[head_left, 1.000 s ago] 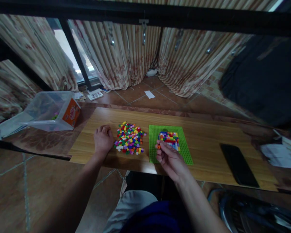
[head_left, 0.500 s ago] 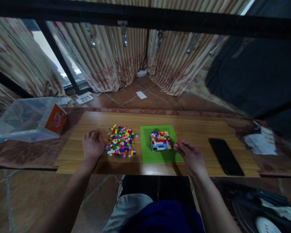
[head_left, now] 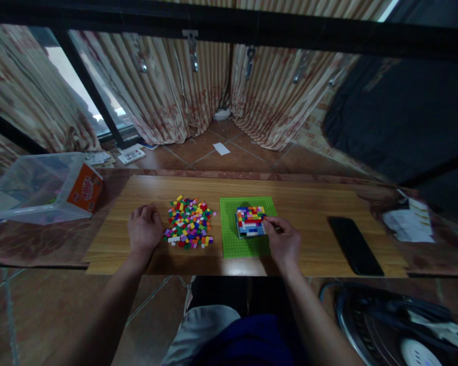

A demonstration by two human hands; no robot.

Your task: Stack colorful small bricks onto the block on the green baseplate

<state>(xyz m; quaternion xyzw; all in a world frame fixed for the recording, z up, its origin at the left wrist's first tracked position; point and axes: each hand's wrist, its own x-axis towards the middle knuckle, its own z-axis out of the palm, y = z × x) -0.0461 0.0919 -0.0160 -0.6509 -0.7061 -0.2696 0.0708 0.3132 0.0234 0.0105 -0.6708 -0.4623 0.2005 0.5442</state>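
Note:
A green baseplate [head_left: 236, 243] lies on the wooden board [head_left: 309, 203], with a multicoloured block of small bricks [head_left: 249, 220] built on it. My right hand [head_left: 283, 243] rests at the block's right edge, fingertips pinched against it; a small orange brick was in them earlier and I cannot make it out now. To the left of the plate lies a pile of loose coloured bricks [head_left: 189, 222]. My left hand [head_left: 144, 230] lies curled on the board just left of that pile, holding nothing.
A black phone [head_left: 354, 245] lies on the board at the right. A clear plastic tub [head_left: 34, 187] with an orange label lies on its side at the left. Papers [head_left: 408, 226] sit at the far right. Curtains hang behind; a fan stands at the lower right.
My right hand, pinching a small orange brick, swung out to the right of the plate and then came back left against the built block. The left hand stayed put.

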